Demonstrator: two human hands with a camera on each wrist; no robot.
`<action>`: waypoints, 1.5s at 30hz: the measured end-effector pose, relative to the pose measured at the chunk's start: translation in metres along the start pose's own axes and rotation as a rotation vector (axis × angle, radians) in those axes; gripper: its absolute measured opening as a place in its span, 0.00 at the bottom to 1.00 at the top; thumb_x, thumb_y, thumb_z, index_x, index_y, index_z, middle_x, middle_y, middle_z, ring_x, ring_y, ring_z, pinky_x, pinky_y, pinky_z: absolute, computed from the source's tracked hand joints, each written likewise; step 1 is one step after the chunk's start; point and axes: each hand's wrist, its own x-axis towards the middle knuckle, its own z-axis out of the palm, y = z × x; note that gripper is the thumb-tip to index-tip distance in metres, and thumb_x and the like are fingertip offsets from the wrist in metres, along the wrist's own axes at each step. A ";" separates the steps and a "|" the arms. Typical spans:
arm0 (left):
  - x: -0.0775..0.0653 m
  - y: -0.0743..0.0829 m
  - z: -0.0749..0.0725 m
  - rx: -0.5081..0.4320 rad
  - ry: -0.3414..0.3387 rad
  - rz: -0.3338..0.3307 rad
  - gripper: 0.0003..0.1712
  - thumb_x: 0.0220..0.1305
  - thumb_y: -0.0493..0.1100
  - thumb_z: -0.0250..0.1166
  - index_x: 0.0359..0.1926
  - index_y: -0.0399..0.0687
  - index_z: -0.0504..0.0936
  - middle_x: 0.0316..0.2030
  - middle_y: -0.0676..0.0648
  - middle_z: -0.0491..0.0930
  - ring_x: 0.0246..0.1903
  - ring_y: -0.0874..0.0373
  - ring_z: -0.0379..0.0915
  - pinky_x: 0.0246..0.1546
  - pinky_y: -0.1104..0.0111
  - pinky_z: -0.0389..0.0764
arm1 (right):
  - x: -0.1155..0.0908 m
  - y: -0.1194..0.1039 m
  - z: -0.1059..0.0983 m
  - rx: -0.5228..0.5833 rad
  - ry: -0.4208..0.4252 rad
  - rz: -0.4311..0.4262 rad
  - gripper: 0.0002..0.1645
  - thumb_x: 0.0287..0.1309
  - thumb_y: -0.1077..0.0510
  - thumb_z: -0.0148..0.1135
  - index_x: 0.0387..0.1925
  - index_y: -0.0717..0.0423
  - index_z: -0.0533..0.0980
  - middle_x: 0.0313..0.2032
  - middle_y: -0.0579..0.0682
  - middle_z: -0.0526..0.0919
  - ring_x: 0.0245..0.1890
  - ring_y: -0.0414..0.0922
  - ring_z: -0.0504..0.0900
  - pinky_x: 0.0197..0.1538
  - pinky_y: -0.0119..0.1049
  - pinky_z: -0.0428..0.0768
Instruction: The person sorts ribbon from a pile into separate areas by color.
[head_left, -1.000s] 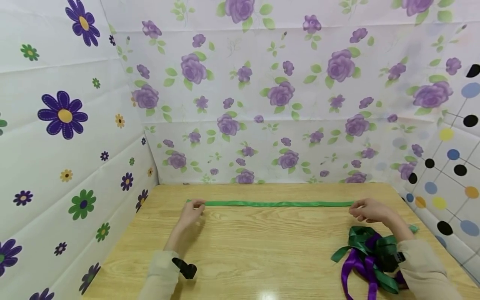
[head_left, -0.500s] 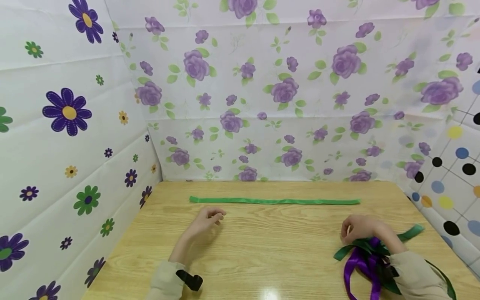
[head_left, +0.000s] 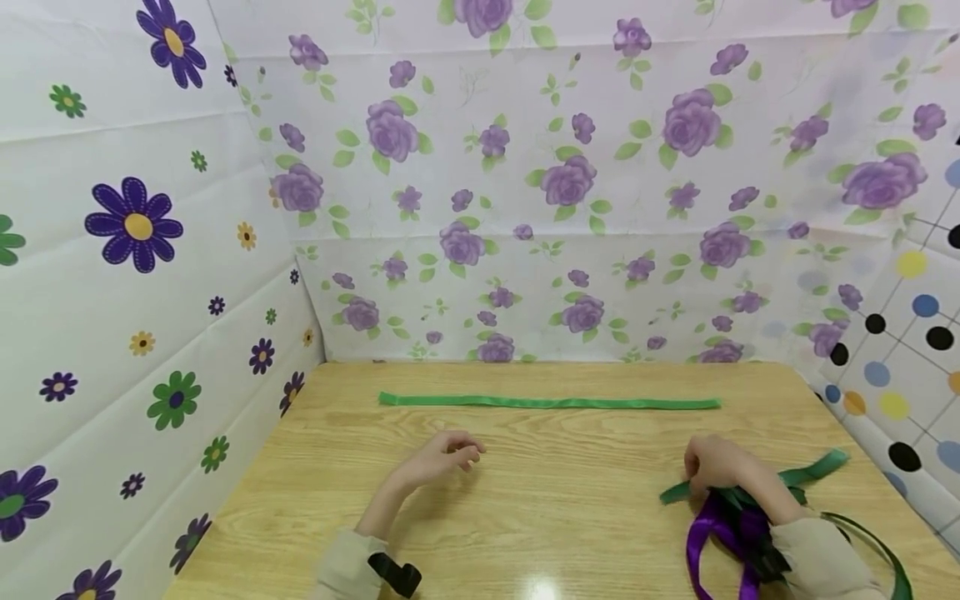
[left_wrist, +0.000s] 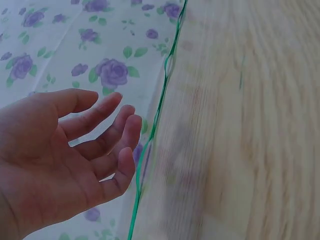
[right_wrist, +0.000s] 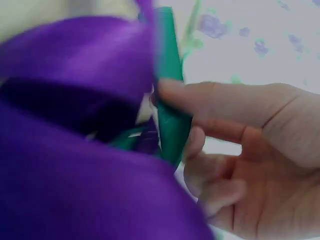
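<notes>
A bright green ribbon lies stretched out straight across the back of the table. My left hand hovers in front of it, fingers loosely bent and holding nothing; the left wrist view shows the bare palm. At the right, my right hand is at a loose heap of ribbons and pinches a dark green ribbon between thumb and fingers. A shiny purple ribbon loops out of the same heap below the hand and fills much of the right wrist view, blurred. The sleeve hides part of the heap.
The wooden table ends at a flowered cloth wall behind. A daisy-print cloth stands at the left and a dotted cloth at the right. A green ribbon loop trails beside the right sleeve.
Both hands have left the bright green ribbon's ends. The left hand has come nearer and rightward; the right hand has drawn back to the heap and taken hold of a dark green ribbon.
</notes>
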 end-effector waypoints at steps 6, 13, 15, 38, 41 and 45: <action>0.014 0.023 0.025 -0.006 -0.094 0.011 0.21 0.76 0.46 0.47 0.56 0.37 0.76 0.50 0.30 0.77 0.47 0.35 0.77 0.49 0.47 0.77 | 0.002 -0.019 -0.018 0.205 0.034 -0.296 0.08 0.62 0.58 0.62 0.27 0.54 0.75 0.25 0.43 0.77 0.22 0.30 0.69 0.26 0.29 0.69; 0.038 0.065 0.057 -0.204 -0.231 0.015 0.32 0.77 0.59 0.37 0.64 0.42 0.71 0.54 0.36 0.79 0.52 0.41 0.77 0.51 0.57 0.78 | -0.001 -0.074 -0.025 0.280 0.039 -0.427 0.08 0.69 0.53 0.55 0.36 0.53 0.72 0.30 0.45 0.78 0.24 0.34 0.77 0.27 0.31 0.77; 0.044 0.075 0.065 -0.282 -0.262 -0.018 0.36 0.75 0.64 0.36 0.64 0.44 0.71 0.54 0.39 0.80 0.50 0.46 0.79 0.50 0.61 0.78 | 0.001 -0.087 -0.022 0.238 0.075 -0.455 0.06 0.68 0.53 0.56 0.35 0.50 0.72 0.28 0.42 0.76 0.21 0.32 0.72 0.26 0.30 0.74; 0.020 0.087 0.029 -0.016 -0.110 0.028 0.12 0.74 0.42 0.52 0.46 0.40 0.79 0.30 0.50 0.75 0.29 0.62 0.68 0.33 0.71 0.71 | 0.019 -0.071 -0.014 0.621 -0.015 -0.487 0.13 0.67 0.64 0.54 0.52 0.62 0.73 0.29 0.47 0.73 0.20 0.47 0.63 0.24 0.39 0.68; 0.009 0.085 0.013 0.002 -0.068 0.034 0.12 0.74 0.42 0.51 0.46 0.40 0.78 0.34 0.43 0.78 0.32 0.61 0.71 0.35 0.70 0.73 | 0.017 -0.062 -0.018 0.670 -0.019 -0.465 0.14 0.72 0.62 0.48 0.53 0.63 0.73 0.25 0.46 0.70 0.20 0.52 0.60 0.23 0.42 0.67; -0.002 0.081 -0.005 0.003 0.018 -0.026 0.12 0.75 0.44 0.51 0.46 0.41 0.76 0.38 0.42 0.79 0.38 0.58 0.74 0.39 0.68 0.74 | 0.017 -0.051 -0.022 0.671 0.007 -0.408 0.16 0.73 0.59 0.47 0.54 0.63 0.74 0.21 0.51 0.64 0.20 0.56 0.57 0.23 0.43 0.66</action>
